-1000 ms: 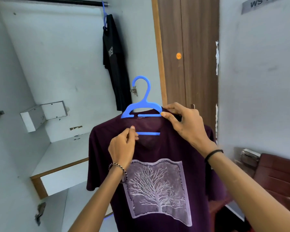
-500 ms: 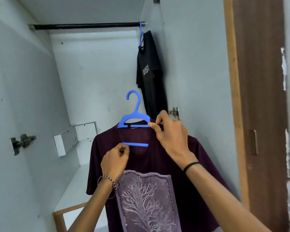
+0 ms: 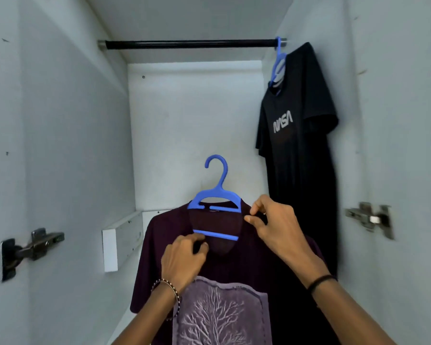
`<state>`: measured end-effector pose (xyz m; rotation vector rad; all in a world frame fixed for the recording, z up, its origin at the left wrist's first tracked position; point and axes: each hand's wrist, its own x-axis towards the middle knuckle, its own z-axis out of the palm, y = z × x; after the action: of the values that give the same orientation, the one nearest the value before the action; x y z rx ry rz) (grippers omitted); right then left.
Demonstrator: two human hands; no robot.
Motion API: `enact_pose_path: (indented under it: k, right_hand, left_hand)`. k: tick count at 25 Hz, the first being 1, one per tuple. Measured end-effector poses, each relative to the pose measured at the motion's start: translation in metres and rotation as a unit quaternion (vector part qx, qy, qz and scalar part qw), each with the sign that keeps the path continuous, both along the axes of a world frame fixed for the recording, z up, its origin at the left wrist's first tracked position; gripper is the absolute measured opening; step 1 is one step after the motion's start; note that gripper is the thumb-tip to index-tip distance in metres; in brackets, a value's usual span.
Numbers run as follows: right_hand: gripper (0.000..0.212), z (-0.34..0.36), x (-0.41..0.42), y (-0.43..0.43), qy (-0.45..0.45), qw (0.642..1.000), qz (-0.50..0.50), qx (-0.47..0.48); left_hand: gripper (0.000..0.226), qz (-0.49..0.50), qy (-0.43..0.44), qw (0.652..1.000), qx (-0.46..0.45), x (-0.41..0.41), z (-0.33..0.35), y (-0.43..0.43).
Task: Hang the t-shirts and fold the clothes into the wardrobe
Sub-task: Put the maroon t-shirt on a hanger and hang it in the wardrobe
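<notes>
Hinges: two, metal; left hinge (image 3: 31, 247) on the wardrobe's left wall, right hinge (image 3: 368, 219) on its right wall.
Hands: two; left hand (image 3: 182, 260) pinches the maroon collar by the lower bar, right hand (image 3: 276, 227) pinches cloth at the held hanger's right end.
Hangers: two, blue; held hanger (image 3: 217, 194) centre, hung hanger (image 3: 278, 66) at the rail's right end.
T-shirts: two; maroon t-shirt (image 3: 254, 257) below the rail, black t-shirt (image 3: 296, 145) hanging right.
Wardrobe (image 3: 197, 133): pale walls, black rail (image 3: 189, 44).
Writing: "NASA", black t-shirt.

Reaches up with both forearms — pinches maroon t-shirt (image 3: 259, 257) collar low with left hand (image 3: 184, 255), higher with right hand (image 3: 274, 227), thumb and forefinger.
</notes>
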<state>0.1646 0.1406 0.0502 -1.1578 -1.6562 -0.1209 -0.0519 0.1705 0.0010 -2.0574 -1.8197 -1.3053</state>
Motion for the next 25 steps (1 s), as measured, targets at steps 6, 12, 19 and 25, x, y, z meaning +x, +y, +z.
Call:
enact_pose_path:
  k: [6,12,19,25]
  right_hand:
    - [0.011,0.04,-0.027,0.096,-0.023,0.996,-0.058,0.058]
    - [0.019,0.076,-0.04,0.151,-0.069,0.952,-0.19,0.231]
    - [0.017,0.161,-0.008,0.19,-0.102,0.897,-0.243,0.354]
    - [0.022,0.224,0.028,0.211,-0.105,0.903,-0.269,0.32]
  left_hand:
    - [0.04,-0.049,0.041,0.997,0.04,-0.04,0.029,0.09]
    - [0.042,-0.068,0.042,0.994,0.07,-0.037,0.071,0.152]
    - [0.046,-0.079,0.039,0.986,0.145,-0.003,0.141,0.19]
    - [0.037,-0.085,0.044,0.977,0.192,0.026,0.199,0.206]
